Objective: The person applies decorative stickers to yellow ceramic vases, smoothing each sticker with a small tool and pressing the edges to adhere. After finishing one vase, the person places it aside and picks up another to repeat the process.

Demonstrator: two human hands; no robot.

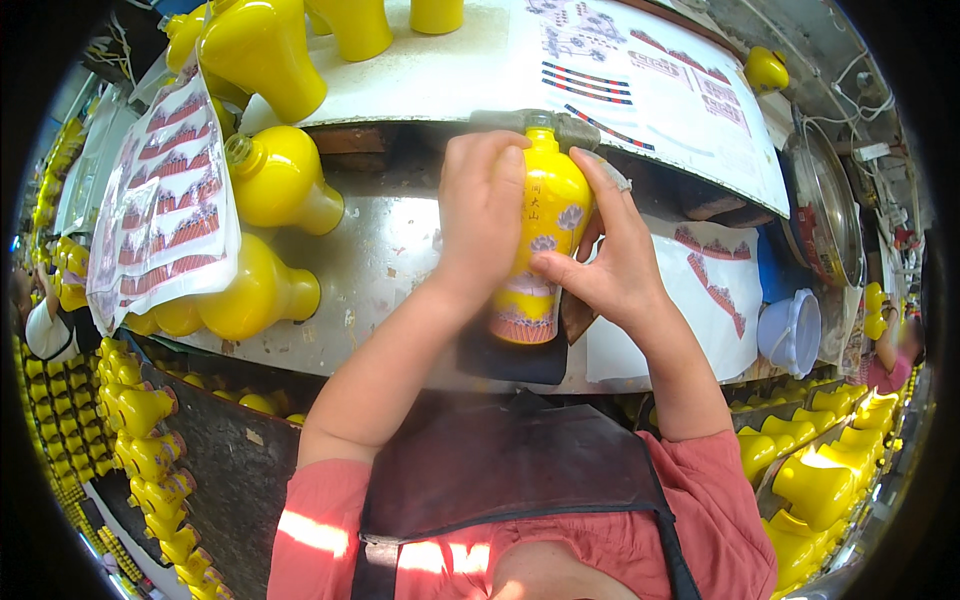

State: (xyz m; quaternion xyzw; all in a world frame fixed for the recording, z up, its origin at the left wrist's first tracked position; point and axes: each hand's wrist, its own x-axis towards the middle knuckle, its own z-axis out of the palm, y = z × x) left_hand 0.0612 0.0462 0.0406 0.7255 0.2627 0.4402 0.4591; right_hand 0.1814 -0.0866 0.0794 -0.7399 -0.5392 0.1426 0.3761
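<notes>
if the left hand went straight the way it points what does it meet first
The yellow vase, which the left hand touches; past that, the grey bundle near its neck looks next, though depth is unclear.

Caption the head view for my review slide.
Left hand against, and right hand around, a glossy yellow narrow-necked bottle with purple floral patterns, at a grey worktop.

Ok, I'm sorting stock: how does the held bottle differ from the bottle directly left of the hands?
The held bottle has purple flowers and a patterned lower band; the left bottle shows none. The left hand and right hand touch the held bottle; neither touches the left bottle. Both are glossy yellow, narrow-necked.
</notes>
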